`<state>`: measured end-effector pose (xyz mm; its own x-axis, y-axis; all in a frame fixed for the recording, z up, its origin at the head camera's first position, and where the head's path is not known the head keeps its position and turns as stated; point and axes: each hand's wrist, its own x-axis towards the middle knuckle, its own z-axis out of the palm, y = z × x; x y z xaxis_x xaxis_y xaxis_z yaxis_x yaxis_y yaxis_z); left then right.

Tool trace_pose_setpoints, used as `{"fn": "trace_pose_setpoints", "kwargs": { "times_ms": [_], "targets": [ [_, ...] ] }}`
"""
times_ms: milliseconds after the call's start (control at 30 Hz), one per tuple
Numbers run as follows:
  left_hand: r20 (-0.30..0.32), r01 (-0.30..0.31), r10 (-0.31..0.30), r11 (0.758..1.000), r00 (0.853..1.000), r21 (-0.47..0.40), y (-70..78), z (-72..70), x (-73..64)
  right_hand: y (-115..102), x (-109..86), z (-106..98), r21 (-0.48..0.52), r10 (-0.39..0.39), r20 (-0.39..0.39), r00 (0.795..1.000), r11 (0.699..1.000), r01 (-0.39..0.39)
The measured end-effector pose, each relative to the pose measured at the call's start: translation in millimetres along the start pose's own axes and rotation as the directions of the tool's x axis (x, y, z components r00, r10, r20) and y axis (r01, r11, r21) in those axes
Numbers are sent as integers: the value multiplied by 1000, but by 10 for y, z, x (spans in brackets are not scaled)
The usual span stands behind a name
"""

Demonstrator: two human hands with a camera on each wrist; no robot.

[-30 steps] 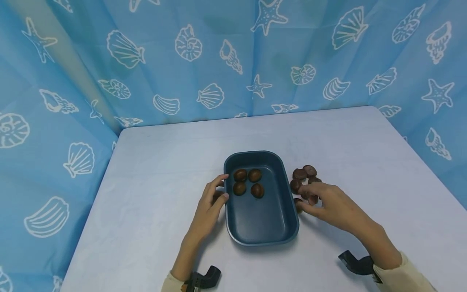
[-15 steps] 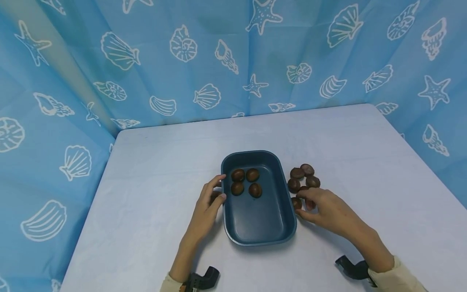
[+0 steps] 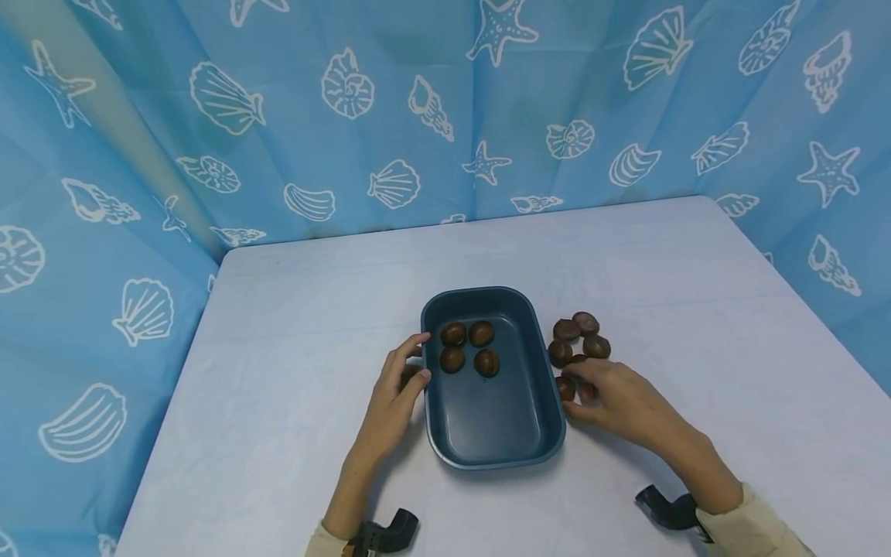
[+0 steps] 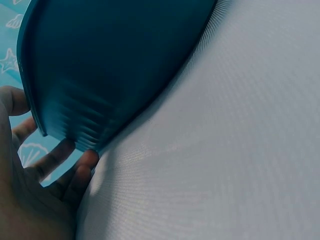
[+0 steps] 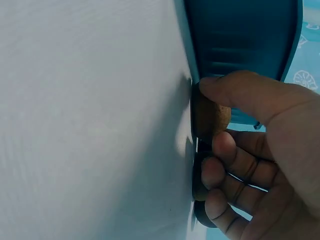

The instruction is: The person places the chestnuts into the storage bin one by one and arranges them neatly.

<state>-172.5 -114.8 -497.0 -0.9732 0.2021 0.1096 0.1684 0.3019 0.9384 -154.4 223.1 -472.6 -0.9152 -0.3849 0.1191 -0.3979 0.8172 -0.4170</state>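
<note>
A dark blue rectangular tray (image 3: 497, 422) stands on the table, with several brown chestnuts (image 3: 486, 363) grouped in its far left part. Against its left wall rests my left hand (image 3: 391, 401), thumb and fingers spread and touching the outside; the left wrist view shows those fingertips (image 4: 89, 159) low on the wall. Just right of the tray, my right hand (image 3: 623, 401) pinches a chestnut (image 5: 209, 117) between thumb and index finger, at table level and close to the tray wall. Its other fingers curl near more chestnuts, which they partly hide.
Several loose chestnuts (image 3: 596, 346) lie in a cluster beyond my right hand, beside the tray. A white cloth (image 3: 299, 325) covers the table. Blue curtains (image 3: 418, 100) with shell prints hang behind and at both sides.
My right hand has shifted slightly toward me, off the cluster, and its thumb and index finger have closed round the chestnut nearest the tray. The left hand stays on the tray.
</note>
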Motion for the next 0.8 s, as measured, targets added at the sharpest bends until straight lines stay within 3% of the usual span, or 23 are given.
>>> {"fn": "trace_pose_setpoints", "kwargs": {
  "times_ms": [267, 800],
  "targets": [
    [-4, -3, 3, 1000, 1000, 7, -14, 2, 4, 10, -56, -28, 5, 43, -39, 998, 999, -43],
    [-16, 4, -4, 1000, 1000, 9, -52, 24, 10, -109, -97, -331, -9, -39, -146, 988, 999, 38]
  ]
}}
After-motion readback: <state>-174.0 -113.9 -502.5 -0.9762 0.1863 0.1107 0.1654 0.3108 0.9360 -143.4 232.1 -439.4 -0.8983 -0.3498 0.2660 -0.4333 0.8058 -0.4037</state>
